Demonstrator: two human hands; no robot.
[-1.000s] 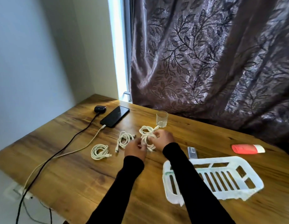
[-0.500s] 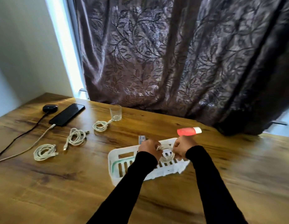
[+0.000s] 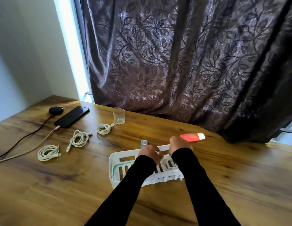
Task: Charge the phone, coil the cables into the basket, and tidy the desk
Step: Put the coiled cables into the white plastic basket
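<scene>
Settling coiled cable (image 3: 169, 164) inside basket (image 3: 115, 158) near its far rim, left hand (image 3: 149, 153) and right hand (image 3: 179, 145) hovering above, finger state indiscernible; advising release flat, loops kept together.

White basket (image 3: 115, 162), leaf-patterned purple curtain (image 3: 182, 62), black phone (image 3: 72, 116)

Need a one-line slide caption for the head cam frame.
Both hands, left and right, set a coiled cable into the white basket; three coils wait beside the charging phone.
</scene>
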